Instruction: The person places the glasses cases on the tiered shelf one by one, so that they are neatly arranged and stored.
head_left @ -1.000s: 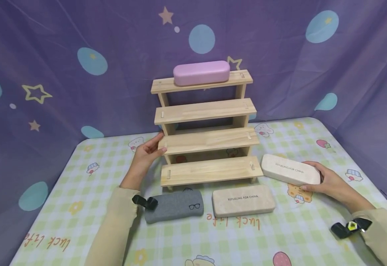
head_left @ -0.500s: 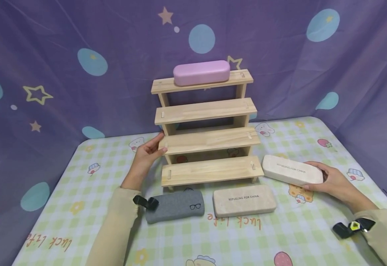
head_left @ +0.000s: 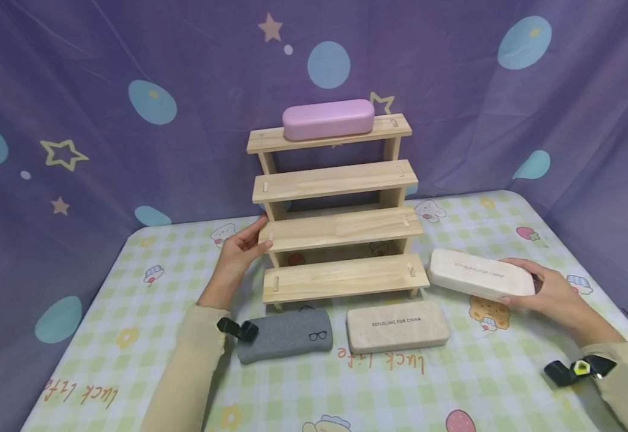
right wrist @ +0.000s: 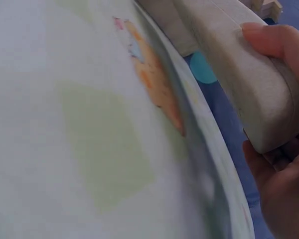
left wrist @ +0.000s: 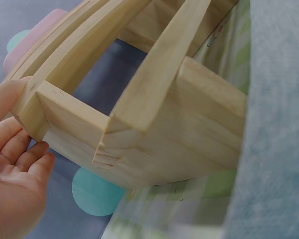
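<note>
A stepped wooden display rack (head_left: pixel 340 228) stands at the middle of the table. My left hand (head_left: pixel 235 261) holds the left end of its second-lowest shelf, thumb on top and fingers at the side and below. In the left wrist view the thumb (left wrist: pixel 12 94) lies on the wood. With my right hand (head_left: pixel 548 294) I grip the right end of a cream glasses case (head_left: pixel 478 275) lettered "REFUELING FOR CHINA". It hangs slightly tilted just right of the lowest shelf. The right wrist view shows the thumb (right wrist: pixel 269 40) on the case and fingers beneath it.
A pink glasses case (head_left: pixel 328 120) rests on the top shelf. Before the rack lie a grey fabric glasses case (head_left: pixel 287 337) and a second cream case (head_left: pixel 397 327). A checked cloth (head_left: pixel 130 288) covers the table, with a purple curtain (head_left: pixel 211 72) behind.
My right hand has shifted a little to the right with the cream case, which sits slightly higher off the cloth. The left hand keeps its hold on the shelf.
</note>
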### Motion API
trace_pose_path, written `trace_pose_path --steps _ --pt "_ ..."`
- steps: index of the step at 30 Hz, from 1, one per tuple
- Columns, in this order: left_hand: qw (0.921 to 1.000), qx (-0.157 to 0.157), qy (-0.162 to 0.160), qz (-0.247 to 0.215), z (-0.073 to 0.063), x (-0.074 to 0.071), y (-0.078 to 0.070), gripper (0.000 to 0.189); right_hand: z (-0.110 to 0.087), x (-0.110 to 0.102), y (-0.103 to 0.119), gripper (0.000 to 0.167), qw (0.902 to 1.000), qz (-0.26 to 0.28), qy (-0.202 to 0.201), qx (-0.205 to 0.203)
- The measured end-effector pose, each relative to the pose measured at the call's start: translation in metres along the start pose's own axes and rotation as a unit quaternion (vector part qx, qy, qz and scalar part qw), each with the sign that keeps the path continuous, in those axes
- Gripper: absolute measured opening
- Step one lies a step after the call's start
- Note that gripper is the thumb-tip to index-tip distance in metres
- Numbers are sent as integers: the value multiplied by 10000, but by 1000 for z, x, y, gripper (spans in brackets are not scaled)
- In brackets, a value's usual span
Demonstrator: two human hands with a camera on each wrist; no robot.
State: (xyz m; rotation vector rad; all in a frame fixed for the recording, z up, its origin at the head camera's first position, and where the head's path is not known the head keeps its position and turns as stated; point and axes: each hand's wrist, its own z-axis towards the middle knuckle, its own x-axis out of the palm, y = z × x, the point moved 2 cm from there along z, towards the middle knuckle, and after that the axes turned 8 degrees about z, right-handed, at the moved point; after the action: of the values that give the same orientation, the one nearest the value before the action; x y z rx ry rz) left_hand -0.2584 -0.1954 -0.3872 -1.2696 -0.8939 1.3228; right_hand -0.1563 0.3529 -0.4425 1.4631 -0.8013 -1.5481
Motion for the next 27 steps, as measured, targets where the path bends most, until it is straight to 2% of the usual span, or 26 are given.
trace_pose_path --steps 5,11,18,24,27 --pt "10000 8 6 17 0 0 1 55 2 -11 5 67 9977 502 -167 -435" --pt "10000 11 34 -72 -1 0 0 55 6 -24 13 72 9924 924 -433 -686" --pt "9999 27 37 -94 -2 0 0 55 15 -28 34 69 9764 1814 -484 -1071" --pt "10000 43 37 -77 -2 -1 0 55 25 -25 51 68 9750 1906 -552 -1001" --pt "9999 42 53 -77 -1 0 -1 55 30 -23 57 69 9806 1608 -570 -969"
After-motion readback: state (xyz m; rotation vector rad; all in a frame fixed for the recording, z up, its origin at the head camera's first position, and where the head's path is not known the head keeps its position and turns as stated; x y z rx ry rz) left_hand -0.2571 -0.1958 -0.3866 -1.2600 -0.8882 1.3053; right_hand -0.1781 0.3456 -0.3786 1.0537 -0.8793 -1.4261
